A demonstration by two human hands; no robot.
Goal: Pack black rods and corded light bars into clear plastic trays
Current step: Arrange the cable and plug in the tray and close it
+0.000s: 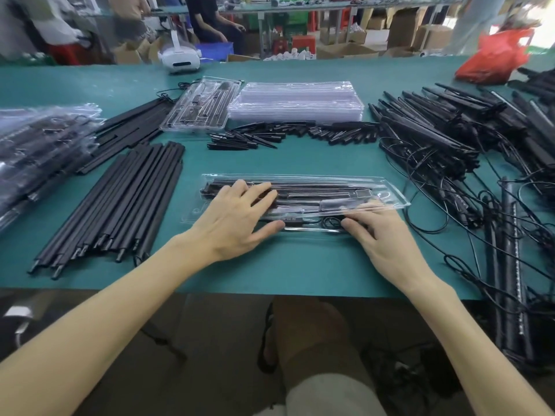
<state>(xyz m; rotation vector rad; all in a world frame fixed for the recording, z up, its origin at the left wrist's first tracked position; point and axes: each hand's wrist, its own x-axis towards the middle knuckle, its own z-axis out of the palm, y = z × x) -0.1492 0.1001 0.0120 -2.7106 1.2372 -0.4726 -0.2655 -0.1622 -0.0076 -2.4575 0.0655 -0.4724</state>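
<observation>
Long clear plastic tray [303, 178] lies at centre of the teal worktop [300, 265], already loaded with black rods and a corded light bar. Left hand [237, 217] flat on its left half, fingers spread, pressing. Right hand [381, 235] at the near right edge, fingers fairly straight under a clear flap, thumb by the coiled cord. Bundle of loose long black rods [120, 202] just left; tangled heap of black corded light bars [435, 139] to the right.

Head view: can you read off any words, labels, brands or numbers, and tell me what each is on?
No text can be read here.
In the clear tray, the black controller bears small white marks: too small to read.
On the white headset: no lettering shows.
On the cardboard boxes and red bag: blurred, nothing legible.
</observation>
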